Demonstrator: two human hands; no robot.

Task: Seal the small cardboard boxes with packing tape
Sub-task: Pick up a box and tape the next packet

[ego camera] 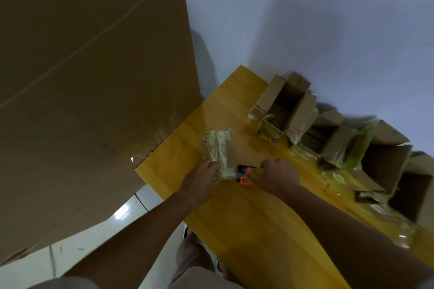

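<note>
Item: small cardboard box (217,150), closed and tape-covered, on the yellow counter (246,218) near its left edge. Left hand (206,175): fingers curled on the box's near end. Right hand (274,175): fingers gripped round an orange-and-blue tape dispenser (245,175) just beside the box. Recommended handling: box to be held flat, tape drawn taut along the seam, then pressed down. Open boxes (281,105) are ranged along the wall.

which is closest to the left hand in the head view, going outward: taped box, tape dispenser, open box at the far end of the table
From the left hand:
1. Taped box, gripped at its near end.
2. Tape dispenser, just to the right, in the right hand.
3. Open box, at the table's far end by the wall.
</note>
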